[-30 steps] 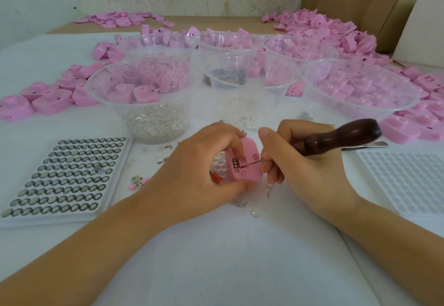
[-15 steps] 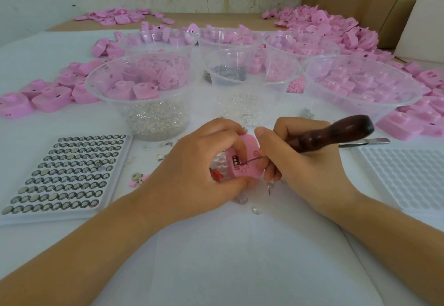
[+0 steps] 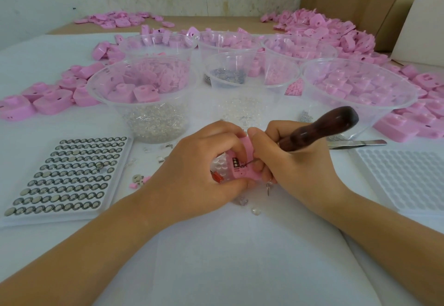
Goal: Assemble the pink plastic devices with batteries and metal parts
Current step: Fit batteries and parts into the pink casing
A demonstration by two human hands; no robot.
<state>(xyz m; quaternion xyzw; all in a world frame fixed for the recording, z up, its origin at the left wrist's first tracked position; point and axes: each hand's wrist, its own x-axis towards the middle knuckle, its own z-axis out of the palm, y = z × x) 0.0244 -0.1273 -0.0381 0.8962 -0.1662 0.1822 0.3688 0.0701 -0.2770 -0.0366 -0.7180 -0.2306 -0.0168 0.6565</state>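
Note:
My left hand (image 3: pixel 194 173) grips a small pink plastic device (image 3: pixel 242 166) just above the white table, its open side with dark battery cells and a clear dome facing me. My right hand (image 3: pixel 298 166) holds a tool with a dark wooden handle (image 3: pixel 319 129); its thin metal tip touches the device's inside next to the cells. A white tray of button batteries (image 3: pixel 64 176) lies to the left of my left hand.
Several clear plastic bowls (image 3: pixel 144 94) with pink shells, clear beads and metal parts stand behind my hands. Loose pink shells (image 3: pixel 45 100) pile at left, right and back. Metal tweezers (image 3: pixel 360 143) and a white moulded tray with bare pockets (image 3: pixel 406 176) lie at right. Small parts (image 3: pixel 254 209) scatter near my hands.
The tool's tip has shifted slightly inside the pink device. Both hands hold their grips in nearly the same place.

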